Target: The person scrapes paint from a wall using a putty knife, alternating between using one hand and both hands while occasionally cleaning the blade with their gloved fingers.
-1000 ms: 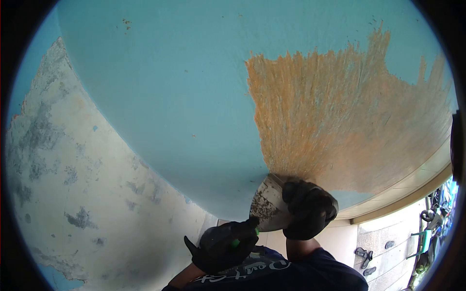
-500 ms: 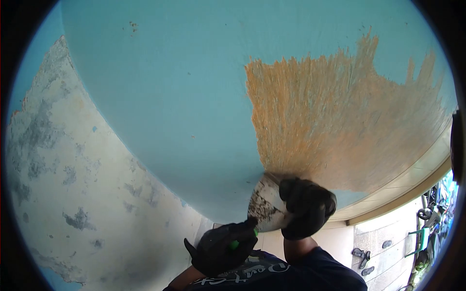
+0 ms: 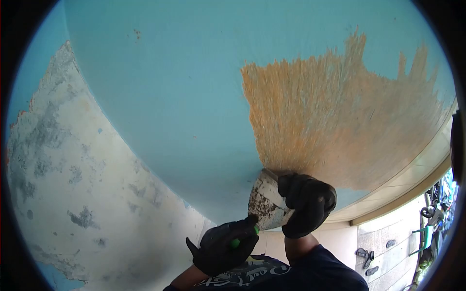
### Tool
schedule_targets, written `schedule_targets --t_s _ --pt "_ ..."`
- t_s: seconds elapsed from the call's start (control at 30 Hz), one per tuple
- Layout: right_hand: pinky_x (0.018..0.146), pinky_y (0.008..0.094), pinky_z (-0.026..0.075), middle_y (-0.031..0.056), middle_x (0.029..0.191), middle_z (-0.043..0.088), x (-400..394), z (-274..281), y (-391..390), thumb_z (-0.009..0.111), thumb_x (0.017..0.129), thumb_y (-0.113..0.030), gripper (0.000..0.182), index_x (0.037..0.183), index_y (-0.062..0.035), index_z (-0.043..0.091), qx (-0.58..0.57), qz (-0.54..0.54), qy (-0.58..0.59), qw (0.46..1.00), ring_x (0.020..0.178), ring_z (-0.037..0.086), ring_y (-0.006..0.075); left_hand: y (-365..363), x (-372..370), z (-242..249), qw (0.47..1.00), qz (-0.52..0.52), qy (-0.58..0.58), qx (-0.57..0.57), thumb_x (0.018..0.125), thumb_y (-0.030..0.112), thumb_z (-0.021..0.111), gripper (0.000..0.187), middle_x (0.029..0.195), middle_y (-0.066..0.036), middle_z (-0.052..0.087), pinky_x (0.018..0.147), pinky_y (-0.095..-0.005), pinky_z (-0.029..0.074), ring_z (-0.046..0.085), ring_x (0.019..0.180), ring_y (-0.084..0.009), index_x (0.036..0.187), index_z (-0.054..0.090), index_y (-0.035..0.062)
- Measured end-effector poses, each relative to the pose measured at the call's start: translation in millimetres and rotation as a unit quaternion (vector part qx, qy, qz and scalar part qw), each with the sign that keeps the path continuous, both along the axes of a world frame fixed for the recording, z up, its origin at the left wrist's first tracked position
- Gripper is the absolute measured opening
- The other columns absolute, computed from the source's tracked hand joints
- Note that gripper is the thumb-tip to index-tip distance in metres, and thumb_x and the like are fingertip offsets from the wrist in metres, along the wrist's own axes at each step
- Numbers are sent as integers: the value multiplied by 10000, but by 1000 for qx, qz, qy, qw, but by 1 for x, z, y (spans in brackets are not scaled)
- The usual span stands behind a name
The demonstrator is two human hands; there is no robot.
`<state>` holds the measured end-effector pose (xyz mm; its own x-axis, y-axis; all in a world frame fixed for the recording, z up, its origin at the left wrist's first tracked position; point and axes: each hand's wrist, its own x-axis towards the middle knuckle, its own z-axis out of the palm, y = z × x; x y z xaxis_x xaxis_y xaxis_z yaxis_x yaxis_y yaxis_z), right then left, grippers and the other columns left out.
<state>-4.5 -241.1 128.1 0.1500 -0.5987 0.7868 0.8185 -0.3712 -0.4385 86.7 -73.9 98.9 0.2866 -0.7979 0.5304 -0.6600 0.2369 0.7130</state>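
My left hand [image 3: 224,246], in a black glove, is wrapped round the green handle of a wide scraper, thumb sticking out to the left. The scraper's metal blade [image 3: 268,200] is smeared with brown and white residue. My right hand [image 3: 308,203], gloved in black too, grips the right side of the blade. The blade's front edge lies at the lower end of a scraped orange-brown patch [image 3: 296,111] on the turquoise wall [image 3: 179,92]. Rough vertical streaks cover that patch.
To the left, an adjoining wall [image 3: 63,179] shows bare white and grey plaster. A tiled ledge [image 3: 388,186] runs along the lower right. Sandals [image 3: 365,257] lie on the paved floor, near a green stool [image 3: 425,239] and parked motorbikes [image 3: 432,212].
The view has shifted slightly, so the right-hand patch edge and the floor items appear moved. Both hands keep their hold on the scraper, its blade tilted a little differently.
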Motion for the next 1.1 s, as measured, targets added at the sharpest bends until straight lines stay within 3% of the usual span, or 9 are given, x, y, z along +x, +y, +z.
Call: schedule_targets --t_s 0.07,0.3,0.43,0.5,0.53,0.63,0.9,0.97,1.1 --pt "517 351 331 0 561 354 6 1 3 521 1043 -245 411 667 -118 415 38 -53 9 998 485 371 151 2 3 2 999 22 -15 43 845 92 777 275 1042 -147 759 686 -348 598 755 833 -253 1098 679 48" --pt "516 362 334 17 543 346 18 13 5 485 1047 -214 414 650 -119 413 0 -15 -51 999 483 365 158 -1 14 3 1000 15 -26 -8 845 90 774 265 1055 -141 758 691 -349 603 757 826 -251 1092 684 52" --pt "523 358 326 19 533 332 14 2 6 482 1040 -198 428 632 -107 389 42 -61 -3 997 500 357 168 -1 18 2 1000 -4 -27 7 835 102 788 230 1073 -134 760 687 -347 605 757 812 -255 1038 685 73" --pt "527 352 318 17 552 331 24 12 4 476 1045 -199 416 650 -105 389 15 -28 -63 998 505 345 165 -1 25 7 999 7 -27 19 831 110 792 210 1100 -128 762 684 -327 605 758 821 -243 1007 682 74" --pt "534 355 316 14 577 335 23 23 7 476 1053 -219 394 684 -105 398 -3 -26 -45 999 516 350 164 1 27 6 996 20 -90 -4 830 114 792 213 1056 -120 769 663 -328 598 753 792 -231 1012 686 83" --pt "548 357 323 8 595 331 8 5 11 478 1063 -253 387 714 -104 401 18 -61 20 998 537 366 163 -2 21 -6 998 0 -58 -39 823 109 793 225 1023 -114 772 636 -329 589 746 760 -211 1023 691 92" --pt "545 346 321 14 576 341 11 4 6 458 1069 -215 407 683 -105 392 18 -53 -9 998 530 366 160 -5 24 7 998 -5 -57 -29 833 84 771 209 1059 -130 766 632 -331 592 746 767 -213 1022 684 82" --pt "524 373 385 68 584 439 15 10 5 482 1050 -266 442 677 -36 427 29 -20 -57 998 527 404 181 -7 26 14 997 -8 -53 -49 830 86 776 213 1061 -126 766 630 -331 592 744 760 -210 1020 681 77" --pt "521 371 373 71 586 446 12 5 11 461 1047 -227 415 680 -37 427 63 -44 -55 996 529 397 178 0 23 11 997 2 -74 -15 824 94 789 217 1088 -123 765 636 -316 591 749 784 -210 1008 676 75"
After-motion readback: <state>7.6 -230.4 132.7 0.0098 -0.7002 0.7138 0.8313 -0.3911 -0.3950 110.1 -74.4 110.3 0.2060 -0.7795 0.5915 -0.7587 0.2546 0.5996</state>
